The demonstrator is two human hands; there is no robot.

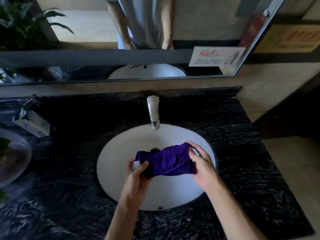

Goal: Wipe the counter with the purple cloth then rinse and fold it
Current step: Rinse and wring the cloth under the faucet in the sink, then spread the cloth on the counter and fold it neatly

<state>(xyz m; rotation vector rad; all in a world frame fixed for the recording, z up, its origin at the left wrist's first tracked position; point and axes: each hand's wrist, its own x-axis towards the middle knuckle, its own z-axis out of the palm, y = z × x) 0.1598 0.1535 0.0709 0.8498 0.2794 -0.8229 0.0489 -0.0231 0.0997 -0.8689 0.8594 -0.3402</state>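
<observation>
The purple cloth (168,160) is bunched and stretched between both hands above the white oval sink (119,153). My left hand (136,175) pinches its left end, where a small white tag shows. My right hand (201,163) grips its right end near the top corner. The chrome faucet (153,112) stands behind the basin, and no water is visible running from it. The dark drain is partly hidden behind the cloth. The black marble counter (69,187) surrounds the sink.
A glass bowl with a plant (10,156) sits at the left counter edge, with a white box (34,124) behind it. A mirror (121,32) with a white sign (216,57) lines the back wall. The counter ends at the right by a beige wall.
</observation>
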